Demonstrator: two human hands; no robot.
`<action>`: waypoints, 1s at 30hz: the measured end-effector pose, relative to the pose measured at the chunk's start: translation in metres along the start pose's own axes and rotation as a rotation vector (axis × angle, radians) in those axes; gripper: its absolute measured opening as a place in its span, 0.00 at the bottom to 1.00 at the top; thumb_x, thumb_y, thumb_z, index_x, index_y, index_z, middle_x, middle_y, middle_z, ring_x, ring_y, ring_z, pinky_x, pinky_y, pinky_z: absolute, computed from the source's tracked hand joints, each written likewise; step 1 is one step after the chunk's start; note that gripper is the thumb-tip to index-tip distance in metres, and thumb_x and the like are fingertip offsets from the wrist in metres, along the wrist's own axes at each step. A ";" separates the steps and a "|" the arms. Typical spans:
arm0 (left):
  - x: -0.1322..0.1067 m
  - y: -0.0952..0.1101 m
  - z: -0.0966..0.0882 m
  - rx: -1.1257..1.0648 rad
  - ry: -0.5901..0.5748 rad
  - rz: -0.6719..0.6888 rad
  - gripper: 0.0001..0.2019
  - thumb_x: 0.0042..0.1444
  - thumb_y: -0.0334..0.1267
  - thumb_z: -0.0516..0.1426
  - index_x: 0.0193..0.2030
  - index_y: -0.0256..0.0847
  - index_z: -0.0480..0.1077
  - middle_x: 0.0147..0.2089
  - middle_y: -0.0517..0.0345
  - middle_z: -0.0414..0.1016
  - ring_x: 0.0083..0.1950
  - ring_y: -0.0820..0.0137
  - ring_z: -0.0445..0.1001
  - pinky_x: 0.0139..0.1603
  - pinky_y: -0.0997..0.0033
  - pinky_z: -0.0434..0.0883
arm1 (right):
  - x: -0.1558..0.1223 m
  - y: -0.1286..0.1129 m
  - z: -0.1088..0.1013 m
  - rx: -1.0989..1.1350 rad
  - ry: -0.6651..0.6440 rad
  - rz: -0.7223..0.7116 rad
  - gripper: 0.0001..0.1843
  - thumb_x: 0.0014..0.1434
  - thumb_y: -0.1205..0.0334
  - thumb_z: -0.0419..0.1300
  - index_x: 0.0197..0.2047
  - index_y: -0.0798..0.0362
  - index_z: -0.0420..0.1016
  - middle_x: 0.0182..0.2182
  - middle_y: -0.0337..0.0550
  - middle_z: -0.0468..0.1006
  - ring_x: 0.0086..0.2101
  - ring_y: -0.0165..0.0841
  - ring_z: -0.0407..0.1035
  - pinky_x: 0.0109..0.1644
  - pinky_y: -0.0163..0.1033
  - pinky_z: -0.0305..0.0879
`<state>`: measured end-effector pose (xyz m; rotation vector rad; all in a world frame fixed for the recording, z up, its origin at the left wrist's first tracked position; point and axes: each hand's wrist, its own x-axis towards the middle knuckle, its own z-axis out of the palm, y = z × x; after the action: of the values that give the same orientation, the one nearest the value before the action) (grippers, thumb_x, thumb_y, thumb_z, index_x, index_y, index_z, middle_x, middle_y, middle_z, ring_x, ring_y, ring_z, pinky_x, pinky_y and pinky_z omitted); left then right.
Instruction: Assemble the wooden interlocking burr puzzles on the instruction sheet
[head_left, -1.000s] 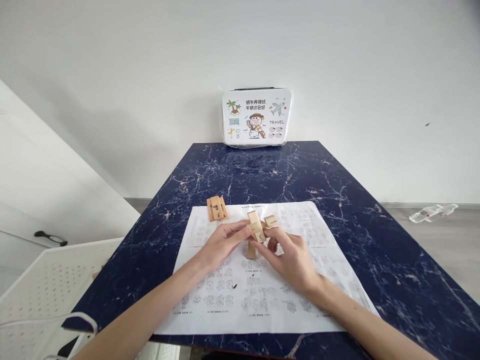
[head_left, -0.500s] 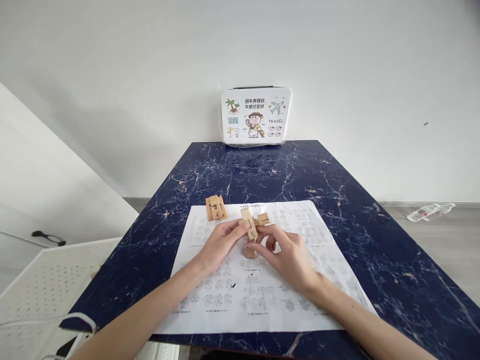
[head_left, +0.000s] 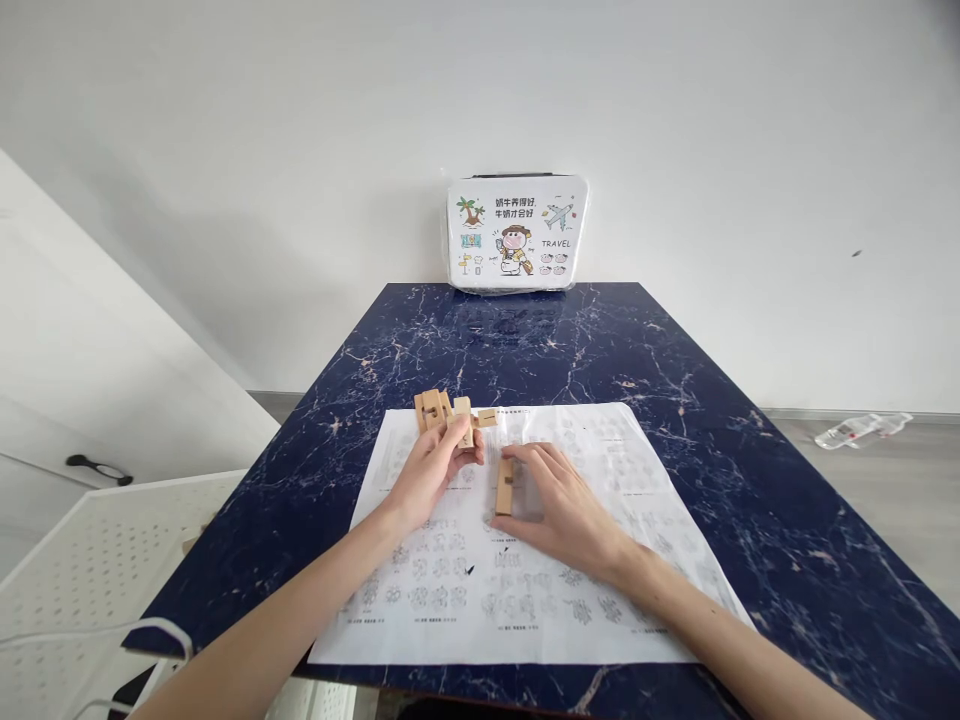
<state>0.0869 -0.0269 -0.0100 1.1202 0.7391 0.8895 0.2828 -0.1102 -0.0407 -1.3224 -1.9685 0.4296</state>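
bare hands [head_left: 566, 505] with slender fingers [head_left: 517, 453], bare wrists [head_left: 624, 553], slim uncovered forearms [head_left: 315, 602]

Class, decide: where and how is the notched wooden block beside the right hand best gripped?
Probably by its two ends, from the right: the notched wooden block lies lengthwise away from the person, its notch midway, and the right hand spans its length.
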 end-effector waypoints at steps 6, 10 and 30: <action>-0.001 0.002 -0.003 0.113 -0.055 -0.019 0.20 0.69 0.55 0.60 0.36 0.38 0.69 0.35 0.58 0.71 0.34 0.71 0.67 0.42 0.68 0.67 | 0.004 -0.001 -0.005 0.226 0.070 0.197 0.32 0.59 0.54 0.72 0.62 0.49 0.68 0.56 0.54 0.78 0.52 0.50 0.76 0.58 0.63 0.75; -0.005 0.007 0.001 0.250 -0.117 -0.026 0.21 0.70 0.54 0.57 0.33 0.39 0.68 0.34 0.58 0.71 0.33 0.71 0.66 0.40 0.67 0.65 | 0.007 0.003 -0.010 0.557 0.182 0.357 0.36 0.55 0.49 0.75 0.62 0.50 0.68 0.54 0.54 0.80 0.52 0.48 0.78 0.60 0.60 0.75; -0.007 -0.001 -0.005 0.244 -0.187 -0.028 0.18 0.73 0.57 0.54 0.43 0.43 0.64 0.32 0.66 0.53 0.31 0.73 0.55 0.37 0.68 0.59 | 0.010 0.009 -0.024 1.064 0.120 0.519 0.30 0.53 0.47 0.78 0.58 0.38 0.80 0.64 0.44 0.78 0.65 0.51 0.68 0.71 0.61 0.61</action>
<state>0.0794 -0.0315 -0.0118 1.3852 0.7187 0.6717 0.3033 -0.1001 -0.0260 -1.0415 -0.9513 1.3666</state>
